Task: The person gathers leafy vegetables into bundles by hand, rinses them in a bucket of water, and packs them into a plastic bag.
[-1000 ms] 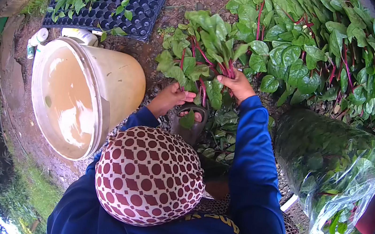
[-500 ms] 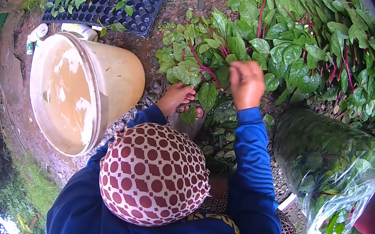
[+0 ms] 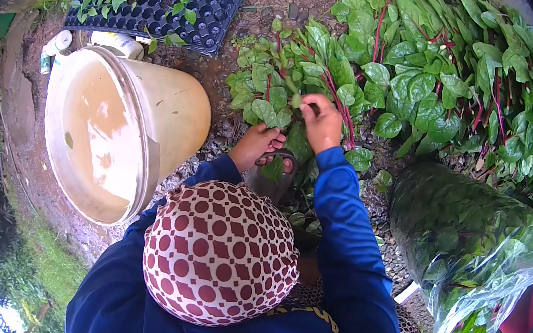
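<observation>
My left hand [image 3: 258, 147] is closed around a small bunch of red-stemmed leafy greens [image 3: 266, 109] that look like Malabar spinach. Their leaves spread upward, away from me. Just right of it, my right hand [image 3: 321, 125] pinches a green stem [image 3: 296, 97] between thumb and fingers; the stem is blurred and crosses in front of the bunch. More cut stems [image 3: 340, 95] lie beyond my right hand, beside a large pile of the same greens [image 3: 446, 82]. The lower ends of the held bunch are partly hidden behind my hands.
On the left a wide tub [image 3: 183, 112] holds cloudy brown water [image 3: 92, 137]. Behind it lies a black seedling tray [image 3: 191, 22] with a leafy plant over it. A clear plastic bag [image 3: 470, 254] full of greens stands at the right. My sandal [image 3: 271, 184] rests on gravelly ground.
My right hand has moved left and slightly down, from the edge of the pile to beside my left hand, and now pinches a stem. My left hand keeps hold of the bunch.
</observation>
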{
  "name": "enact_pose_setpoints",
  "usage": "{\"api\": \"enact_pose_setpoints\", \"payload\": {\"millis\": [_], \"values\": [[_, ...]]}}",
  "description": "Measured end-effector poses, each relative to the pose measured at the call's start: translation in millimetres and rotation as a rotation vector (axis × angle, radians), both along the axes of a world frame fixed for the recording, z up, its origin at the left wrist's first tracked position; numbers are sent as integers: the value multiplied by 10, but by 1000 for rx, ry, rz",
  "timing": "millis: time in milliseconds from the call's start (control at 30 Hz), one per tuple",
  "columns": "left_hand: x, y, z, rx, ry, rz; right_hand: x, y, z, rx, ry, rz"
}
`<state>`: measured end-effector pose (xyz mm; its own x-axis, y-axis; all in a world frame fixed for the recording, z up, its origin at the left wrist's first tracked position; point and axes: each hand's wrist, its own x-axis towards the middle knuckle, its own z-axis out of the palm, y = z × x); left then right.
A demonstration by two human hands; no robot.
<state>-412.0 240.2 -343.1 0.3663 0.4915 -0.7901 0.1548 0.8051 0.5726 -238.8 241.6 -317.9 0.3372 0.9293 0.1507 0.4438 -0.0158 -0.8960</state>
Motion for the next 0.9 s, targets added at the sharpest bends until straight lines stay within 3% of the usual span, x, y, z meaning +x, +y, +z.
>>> {"api": "enact_pose_setpoints", "payload": {"millis": [100,467,567,600,700,733,833,900], "values": [[-41,4,-13,-45,-1,-11,165,-94,79,-282,753,-181],[-146,-54,-96,37,-11,-5,619,-183,417,-224,1113,-239],[-139,34,392,286,273,-220,665,-216,458,-216,1116,-218],[-89,103,714,486,547,-359,649,-226,499,-219,1110,-212],[-101,119,762,1084,641,-316,567,-251,593,-222,1084,-184],[-14,166,1022,1076,658,-344,520,-256,599,-223,1070,-173],[214,246,1259,1598,699,-121,318,-251,672,-221,993,-151],[190,252,1222,1494,609,-145,201,-271,672,-181,926,-135]]}}
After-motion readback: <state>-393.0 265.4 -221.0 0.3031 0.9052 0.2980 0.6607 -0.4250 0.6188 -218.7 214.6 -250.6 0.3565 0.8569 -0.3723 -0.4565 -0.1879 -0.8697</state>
